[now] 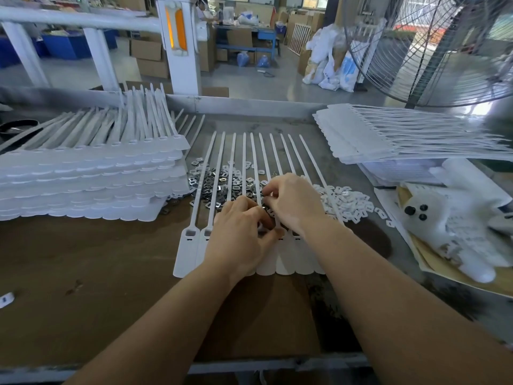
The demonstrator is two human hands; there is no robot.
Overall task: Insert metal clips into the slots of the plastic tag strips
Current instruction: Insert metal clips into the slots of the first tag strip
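Observation:
A white plastic tag strip sheet (188, 254) lies flat on the table in front of me, its thin tails running away from me over a pile of dark metal clips (213, 187). Two slots at its left end show, holding no clip. My left hand (238, 240) rests on the sheet's slot row with fingers curled, pinching small metal clips between thumb and fingers. My right hand (294, 201) hovers just above and to the right with curled fingers, pinching a clip over the covered slots. Both hands hide the middle slots.
Stacks of white tag sheets stand at the left (88, 173) and at the back right (388, 137). A heap of small white plastic pieces (347, 201) lies right of the clips. White gloves (458, 226) lie on cardboard at the right. A large fan (433, 48) stands behind.

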